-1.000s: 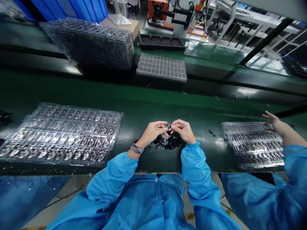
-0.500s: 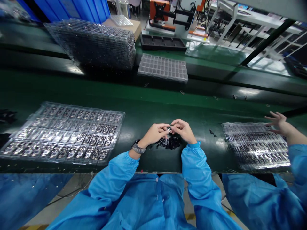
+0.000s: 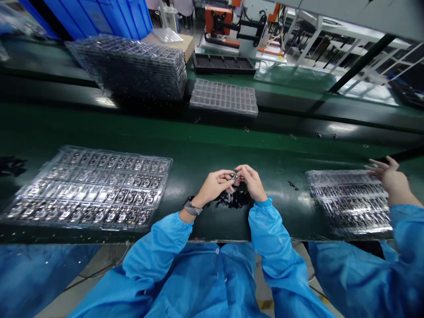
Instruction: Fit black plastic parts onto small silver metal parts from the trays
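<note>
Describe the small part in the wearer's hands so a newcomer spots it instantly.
Find the green worktable, then the dark heap of small pieces near its front edge. Just above it in the picture are the wearer's left hand and right hand. The part is the silver-and-black piece at their fingertips, held up, unlike the pieces in the heap.

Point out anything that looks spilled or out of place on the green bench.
A few small dark pieces lie loose to the right of the right hand, and small bits are scattered along the far strip. They look stray, lying singly or in little clusters. No damage is discernible.
</note>
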A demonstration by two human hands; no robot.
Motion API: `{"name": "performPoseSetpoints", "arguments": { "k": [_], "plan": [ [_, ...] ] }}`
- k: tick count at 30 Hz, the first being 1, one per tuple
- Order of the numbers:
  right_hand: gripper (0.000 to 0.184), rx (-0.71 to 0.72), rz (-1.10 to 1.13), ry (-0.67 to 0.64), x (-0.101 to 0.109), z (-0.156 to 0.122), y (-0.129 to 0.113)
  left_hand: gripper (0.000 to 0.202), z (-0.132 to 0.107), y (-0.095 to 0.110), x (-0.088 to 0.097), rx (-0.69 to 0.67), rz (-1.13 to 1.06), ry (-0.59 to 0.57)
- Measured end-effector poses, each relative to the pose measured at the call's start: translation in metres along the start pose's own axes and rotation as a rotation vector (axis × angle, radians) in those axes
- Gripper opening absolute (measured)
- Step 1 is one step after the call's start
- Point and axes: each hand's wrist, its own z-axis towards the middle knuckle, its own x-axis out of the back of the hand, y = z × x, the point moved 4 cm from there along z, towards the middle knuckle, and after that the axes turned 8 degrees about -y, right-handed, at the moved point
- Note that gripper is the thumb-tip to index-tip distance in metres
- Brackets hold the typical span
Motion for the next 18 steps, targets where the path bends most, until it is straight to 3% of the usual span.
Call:
{"name": "performPoseSetpoints", "arguments": {
  "k": [6,13,16,18],
  "plan": [
    [0.042,-0.014,-0.104,-0.097,-0.002,-0.001,-0.002,0.052,-0.002,0.005,0.000,-0.005,0.053,0.032],
    [0.045,0.039,-0.134,-0.090,-0.008,-0.002,-0.007,0.053,-0.002,0.009,-0.002,-0.031,0.097,0.045],
    [0.045,0.082,-0.118,-0.039,-0.004,-0.003,-0.008,0.052,-0.024,0.027,-0.002,-0.019,0.114,0.098],
    [0.044,0.083,-0.140,0.057,0.003,-0.005,-0.007,0.050,-0.054,0.049,0.004,0.011,0.169,0.148]
  ]
}}
